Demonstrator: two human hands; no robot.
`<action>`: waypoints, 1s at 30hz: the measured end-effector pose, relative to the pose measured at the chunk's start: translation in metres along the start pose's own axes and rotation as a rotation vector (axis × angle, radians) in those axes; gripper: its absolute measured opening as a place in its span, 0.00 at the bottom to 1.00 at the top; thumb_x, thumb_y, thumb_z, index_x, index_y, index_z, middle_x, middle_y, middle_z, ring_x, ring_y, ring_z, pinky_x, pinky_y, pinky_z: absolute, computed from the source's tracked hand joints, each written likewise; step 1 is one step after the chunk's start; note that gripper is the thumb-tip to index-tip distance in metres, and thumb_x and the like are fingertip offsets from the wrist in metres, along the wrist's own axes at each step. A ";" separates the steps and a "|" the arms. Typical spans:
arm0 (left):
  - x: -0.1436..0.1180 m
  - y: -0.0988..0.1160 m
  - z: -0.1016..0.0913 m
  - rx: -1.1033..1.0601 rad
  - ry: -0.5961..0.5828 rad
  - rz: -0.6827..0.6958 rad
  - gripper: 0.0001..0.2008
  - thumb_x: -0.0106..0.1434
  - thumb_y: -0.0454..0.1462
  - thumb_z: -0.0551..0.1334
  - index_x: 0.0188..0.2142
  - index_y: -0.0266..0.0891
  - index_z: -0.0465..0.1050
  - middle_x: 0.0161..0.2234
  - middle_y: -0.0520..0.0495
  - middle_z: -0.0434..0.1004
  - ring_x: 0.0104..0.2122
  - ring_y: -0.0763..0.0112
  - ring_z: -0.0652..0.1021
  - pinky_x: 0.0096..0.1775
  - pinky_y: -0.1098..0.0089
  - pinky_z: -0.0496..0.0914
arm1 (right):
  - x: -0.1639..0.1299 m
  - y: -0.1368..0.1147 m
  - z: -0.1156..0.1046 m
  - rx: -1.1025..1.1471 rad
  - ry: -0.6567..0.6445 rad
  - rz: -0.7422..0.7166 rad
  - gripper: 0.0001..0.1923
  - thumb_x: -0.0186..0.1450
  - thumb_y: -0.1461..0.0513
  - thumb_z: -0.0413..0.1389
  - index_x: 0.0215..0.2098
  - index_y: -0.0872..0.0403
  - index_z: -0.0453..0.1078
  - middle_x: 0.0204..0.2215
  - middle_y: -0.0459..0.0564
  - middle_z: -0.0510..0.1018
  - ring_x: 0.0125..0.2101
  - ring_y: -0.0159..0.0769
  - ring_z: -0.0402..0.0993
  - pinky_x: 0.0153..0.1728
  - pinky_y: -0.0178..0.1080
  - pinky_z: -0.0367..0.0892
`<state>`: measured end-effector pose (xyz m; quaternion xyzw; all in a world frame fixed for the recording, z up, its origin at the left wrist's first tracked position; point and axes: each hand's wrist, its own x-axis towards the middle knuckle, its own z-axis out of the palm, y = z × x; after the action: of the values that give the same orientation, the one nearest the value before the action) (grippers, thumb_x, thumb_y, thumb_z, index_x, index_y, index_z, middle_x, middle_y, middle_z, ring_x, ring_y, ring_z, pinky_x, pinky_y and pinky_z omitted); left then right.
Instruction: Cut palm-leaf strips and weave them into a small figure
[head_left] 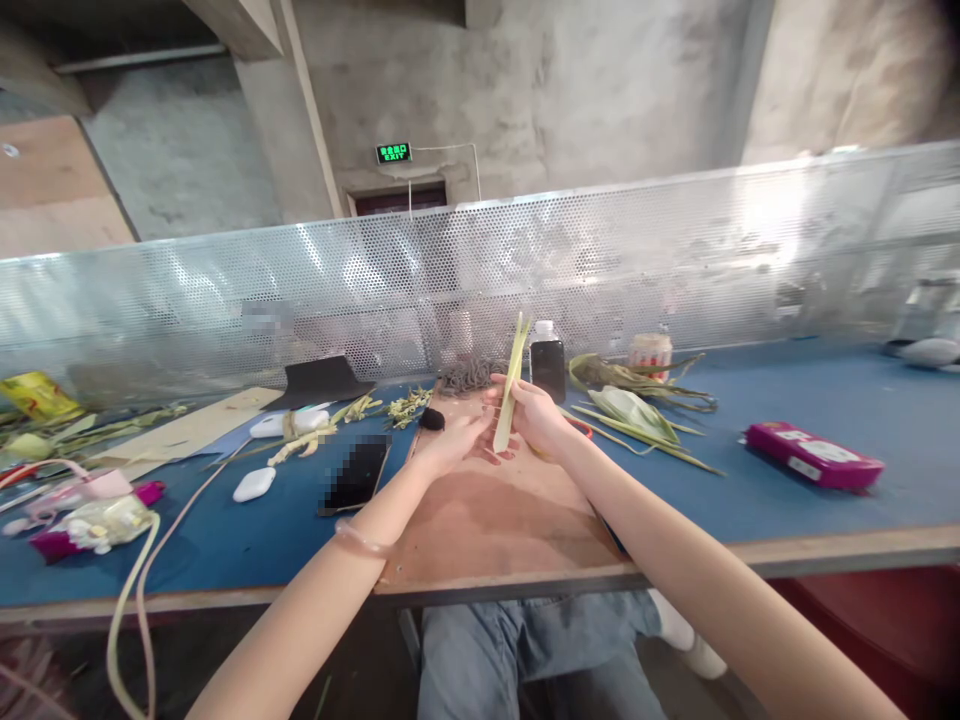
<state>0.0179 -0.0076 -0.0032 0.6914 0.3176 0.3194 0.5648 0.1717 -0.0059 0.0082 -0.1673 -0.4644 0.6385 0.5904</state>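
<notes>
A pale green-yellow leaf strip (511,395) stands nearly upright over the wooden board, split into narrow points at its top. My right hand (538,412) grips it from the right, with the thumb against its face and fingers behind. From the left, my left hand (461,440) closes at the strip's lower left edge; some of its fingers are partly hidden behind the leaf. Under both hands lies the brown wooden board (480,535). Just beyond them sits a heap of grey cord-like material (474,376), and a small black fuzzy ball (432,419) rests by the board's left edge.
On the blue table (750,400), a black phone (358,475) and white case (255,485) lie left. Right of the board are husk leaves (630,412) and a purple packet (814,456). A phone (547,370) leans against a bottle (544,330). A perforated metal screen (675,260) stands behind.
</notes>
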 end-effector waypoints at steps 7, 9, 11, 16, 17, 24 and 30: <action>0.002 -0.005 -0.001 0.044 -0.033 0.016 0.20 0.59 0.46 0.60 0.43 0.31 0.72 0.37 0.34 0.78 0.33 0.64 0.79 0.34 0.65 0.72 | -0.003 0.000 0.004 -0.013 0.038 0.028 0.12 0.65 0.67 0.44 0.43 0.55 0.65 0.26 0.47 0.75 0.28 0.35 0.75 0.28 0.37 0.69; 0.002 -0.005 -0.001 0.041 -0.031 0.016 0.20 0.60 0.46 0.59 0.42 0.31 0.72 0.37 0.34 0.78 0.32 0.64 0.79 0.34 0.65 0.72 | -0.004 -0.001 0.005 -0.024 0.051 0.036 0.12 0.65 0.66 0.44 0.43 0.55 0.65 0.26 0.48 0.75 0.28 0.35 0.75 0.27 0.37 0.68; 0.002 -0.004 0.000 0.035 -0.031 0.013 0.20 0.60 0.47 0.59 0.42 0.30 0.72 0.36 0.34 0.78 0.32 0.64 0.79 0.34 0.65 0.72 | -0.004 -0.002 0.006 -0.016 0.056 0.041 0.12 0.65 0.67 0.44 0.43 0.55 0.65 0.26 0.48 0.76 0.27 0.35 0.75 0.26 0.37 0.69; 0.000 0.000 0.003 0.030 -0.012 0.013 0.22 0.61 0.48 0.57 0.42 0.31 0.72 0.35 0.35 0.78 0.30 0.65 0.78 0.33 0.66 0.72 | -0.004 -0.003 0.005 -0.007 0.032 0.046 0.12 0.64 0.68 0.44 0.44 0.56 0.65 0.27 0.49 0.77 0.28 0.36 0.75 0.26 0.38 0.70; 0.000 0.001 0.004 0.035 -0.007 0.019 0.21 0.60 0.48 0.57 0.42 0.31 0.72 0.35 0.36 0.78 0.30 0.65 0.78 0.32 0.66 0.72 | -0.004 -0.003 0.004 -0.011 0.023 0.049 0.13 0.64 0.68 0.44 0.44 0.56 0.65 0.27 0.49 0.77 0.28 0.36 0.75 0.26 0.37 0.70; 0.000 -0.001 0.004 0.077 -0.006 0.041 0.19 0.60 0.46 0.58 0.41 0.31 0.72 0.35 0.36 0.78 0.32 0.65 0.78 0.33 0.67 0.72 | -0.002 -0.002 -0.001 -0.015 -0.045 0.057 0.14 0.64 0.68 0.45 0.46 0.56 0.65 0.32 0.51 0.79 0.30 0.36 0.76 0.28 0.38 0.71; 0.000 -0.001 0.003 0.166 -0.013 0.047 0.15 0.59 0.42 0.60 0.39 0.32 0.74 0.34 0.39 0.79 0.33 0.68 0.77 0.35 0.69 0.72 | -0.002 0.000 0.003 0.000 0.008 0.041 0.12 0.64 0.68 0.46 0.45 0.57 0.65 0.30 0.51 0.79 0.30 0.35 0.76 0.33 0.39 0.72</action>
<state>0.0204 -0.0097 -0.0047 0.7452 0.3230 0.3007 0.4999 0.1702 -0.0092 0.0092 -0.1793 -0.4586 0.6500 0.5789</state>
